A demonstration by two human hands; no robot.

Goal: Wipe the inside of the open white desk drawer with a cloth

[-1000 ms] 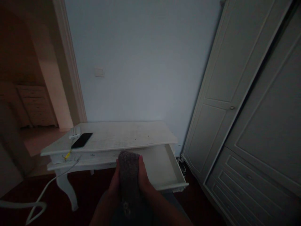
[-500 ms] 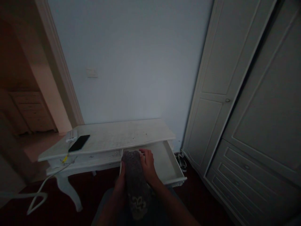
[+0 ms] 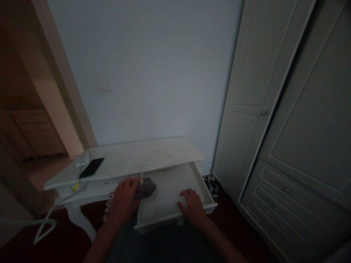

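My left hand (image 3: 124,197) is closed round a grey sock (image 3: 146,187), a soft tube of fabric. One bunched end sticks out to the right, over the left side of a white drawer (image 3: 170,199). A pale-patterned part of fabric (image 3: 108,208) hangs below the hand on the left. My right hand (image 3: 192,204) hovers above the drawer's front right portion, holding nothing, with thumb and fingers apart. The drawer is pulled out from a white table (image 3: 145,153).
On the table's left end lie a black phone (image 3: 92,168) and a white box-like device (image 3: 82,159) near a hanging white cable (image 3: 49,215). Dark shoes (image 3: 211,186) sit on the floor right of the table. A tall wardrobe (image 3: 244,138) stands at the right.
The sock was stretched out between both hands in front of me. Now my right hand has let go and moved right, while my left hand has carried the sock left, bunched.
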